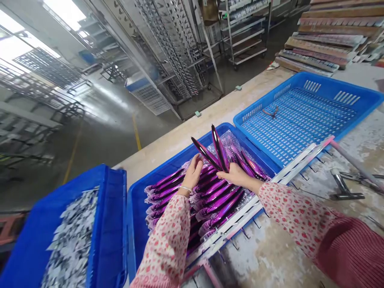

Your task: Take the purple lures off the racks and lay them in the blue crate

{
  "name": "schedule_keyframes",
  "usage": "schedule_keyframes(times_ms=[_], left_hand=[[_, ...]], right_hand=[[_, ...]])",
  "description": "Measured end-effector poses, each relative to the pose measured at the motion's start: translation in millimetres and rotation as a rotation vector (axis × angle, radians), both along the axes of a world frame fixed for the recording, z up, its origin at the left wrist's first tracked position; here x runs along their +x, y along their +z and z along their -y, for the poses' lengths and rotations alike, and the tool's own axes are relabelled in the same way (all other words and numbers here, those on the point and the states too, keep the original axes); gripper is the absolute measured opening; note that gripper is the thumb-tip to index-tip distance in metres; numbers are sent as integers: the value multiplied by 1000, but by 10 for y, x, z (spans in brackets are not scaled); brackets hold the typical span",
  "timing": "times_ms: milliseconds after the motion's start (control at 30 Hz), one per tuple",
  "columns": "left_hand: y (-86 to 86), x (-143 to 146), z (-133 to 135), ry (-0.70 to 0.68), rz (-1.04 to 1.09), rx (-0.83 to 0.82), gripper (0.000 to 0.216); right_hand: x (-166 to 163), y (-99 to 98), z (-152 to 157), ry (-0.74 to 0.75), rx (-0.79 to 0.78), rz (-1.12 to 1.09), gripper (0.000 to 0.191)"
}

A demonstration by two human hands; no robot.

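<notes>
My right hand (237, 175) grips two glossy purple tapered pieces at their lower ends. The pieces fan out in a V, one purple piece (220, 150) nearly upright and the other purple piece (207, 154) leaning left, dark tips upward. Just left of them is my left hand (193, 172), fingers slightly curved and apart, with nothing visible in it. Both hands are over a blue bin (136, 200) holding rows of similar purple pieces (220, 196) with crumpled pale wrapping at their ends. Bubble wrap (229, 140) lines the bin's far right part.
A white hooked rack bar (222, 232) crosses the bin's near side. To the right is a blue perforated basket (300, 116) with a small brown twig-like thing. Left stands a blue bin (111, 224) of grey-white scraps. Slats (324, 48) are stacked at far right.
</notes>
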State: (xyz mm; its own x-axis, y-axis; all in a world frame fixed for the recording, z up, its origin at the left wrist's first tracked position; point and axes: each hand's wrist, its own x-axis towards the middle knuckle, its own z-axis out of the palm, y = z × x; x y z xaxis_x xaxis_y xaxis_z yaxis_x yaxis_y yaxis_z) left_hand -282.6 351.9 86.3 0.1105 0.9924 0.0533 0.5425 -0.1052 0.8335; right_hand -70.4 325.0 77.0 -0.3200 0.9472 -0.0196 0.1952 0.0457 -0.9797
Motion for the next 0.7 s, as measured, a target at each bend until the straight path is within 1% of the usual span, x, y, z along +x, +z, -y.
schedule_keyframes(times_ms=[67,100,133,167,200,233,300,333,367,400,467,500,567,633,700], left_hand=[[166,243,42,-47,299,-102,59],[248,328,37,-61,393,-130,59],[327,371,10,-59,439,-129,59],[399,370,-39,-48,432,-97,59],[460,327,-106,-35,367,-40,58],[503,251,-185,-27,248,34,56],[519,59,-348,-43,-101,161,55],[487,-31,-417,-69,-295,184,56],[432,-105,-471,-101,-475,170,57],[357,-160,-510,-135,-630,125,58],[178,-219,-545,-194,-851,-6,57],[88,-233,-547,-222,-920,-64,56],[-72,-253,-538,-273,-986,-134,53],[-193,-273,-519,-303,-996,-131,50],[-280,-293,-496,-282,-1002,-84,48]], right_hand=[[10,-28,19,60,19,29,16],[14,-43,24,74,24,32,16],[16,-60,24,63,29,25,18],[17,-80,19,30,34,5,20],[18,-100,8,-27,31,-25,22],[17,-120,-6,-95,20,-59,25],[17,-154,-40,-218,-32,-113,25],[17,-164,-56,-258,-65,-127,24],[18,-170,-68,-286,-95,-135,23],[18,-171,-77,-303,-116,-137,22],[18,-164,-82,-304,-135,-133,19],[17,-158,-79,-295,-141,-126,19],[15,-142,-69,-269,-157,-99,17],[10,-124,-57,-250,-155,-76,15],[3,-104,-47,-219,-141,-84,12]])
